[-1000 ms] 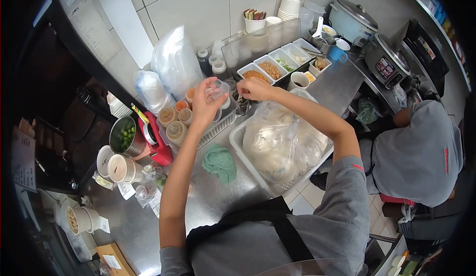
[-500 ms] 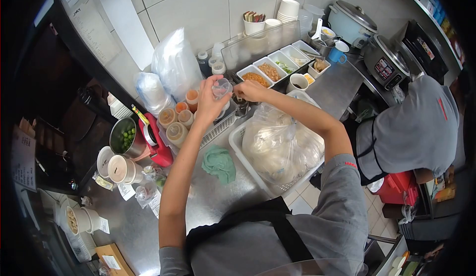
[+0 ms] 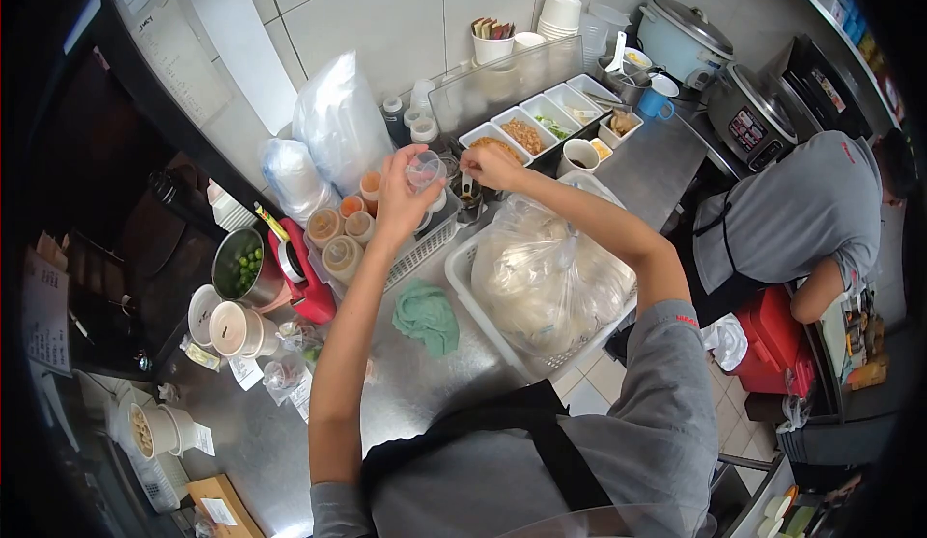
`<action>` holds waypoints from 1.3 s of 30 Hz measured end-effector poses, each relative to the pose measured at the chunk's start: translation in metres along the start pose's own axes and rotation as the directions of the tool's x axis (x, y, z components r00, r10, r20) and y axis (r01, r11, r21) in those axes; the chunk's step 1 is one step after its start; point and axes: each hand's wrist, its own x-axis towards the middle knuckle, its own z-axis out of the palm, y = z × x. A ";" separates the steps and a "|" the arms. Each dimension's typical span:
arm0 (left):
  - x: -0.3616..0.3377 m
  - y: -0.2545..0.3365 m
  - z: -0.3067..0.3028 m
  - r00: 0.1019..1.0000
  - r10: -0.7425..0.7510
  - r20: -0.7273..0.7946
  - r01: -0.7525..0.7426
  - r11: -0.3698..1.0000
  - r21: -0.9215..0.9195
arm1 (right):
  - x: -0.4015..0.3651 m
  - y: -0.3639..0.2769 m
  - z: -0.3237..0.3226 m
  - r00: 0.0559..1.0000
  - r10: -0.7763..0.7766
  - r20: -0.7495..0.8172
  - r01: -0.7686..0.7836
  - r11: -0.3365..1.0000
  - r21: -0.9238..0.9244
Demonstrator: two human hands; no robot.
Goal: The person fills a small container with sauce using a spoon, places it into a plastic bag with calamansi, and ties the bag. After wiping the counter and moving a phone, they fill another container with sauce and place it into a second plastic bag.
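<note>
A small clear plastic cup point(image 3: 425, 169) was held up over the steel counter point(image 3: 406, 393) by the left hand point(image 3: 398, 205). Its fingers were curled closed around the cup's lower part, the thumb on one side and the fingertips on the other. The cup was kept roughly upright; whether anything lay inside it could not be told.

The right hand point(image 3: 491, 163) was seen just beside the cup, at its 3 o'clock. Its fingers were pinched shut on a small pale utensil point(image 3: 466, 186), which hung down toward 6 o'clock into a dark little container point(image 3: 470, 208). The utensil's lower end was hidden there.

At 5 o'clock from the hands, a white basket point(image 3: 466, 292) was filled by a large clear bag point(image 3: 550, 277). A green cloth point(image 3: 428, 316) lay crumpled on the counter at 6 o'clock from the left hand. Lidded sauce cups point(image 3: 338, 234) were grouped at 9 o'clock from that hand, and a steel pot of limes point(image 3: 241, 266) stood farther out at 8 o'clock. A row of white topping trays point(image 3: 541, 123) was set at 1 o'clock from the right hand. A co-worker in a grey shirt point(image 3: 787, 214) was bent over at 3 o'clock, well apart from both hands
</note>
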 end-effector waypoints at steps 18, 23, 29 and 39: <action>0.012 0.016 -0.008 0.996 -0.088 -0.015 0.089 0.981 0.172 | 0.008 0.013 0.012 0.981 0.117 0.153 -0.125 0.991 0.041; 0.013 0.018 -0.006 0.997 -0.081 -0.002 0.080 0.983 0.165 | 0.015 0.030 0.013 0.976 0.211 0.054 -0.215 0.973 0.081; 0.015 0.014 -0.004 0.997 -0.079 0.008 0.077 0.985 0.154 | 0.019 0.043 0.016 0.910 0.414 -0.008 -0.408 0.901 0.148; 0.016 0.018 -0.005 0.994 -0.111 0.005 0.109 0.981 0.158 | 0.019 0.041 0.010 0.818 0.562 0.127 -0.568 0.750 0.340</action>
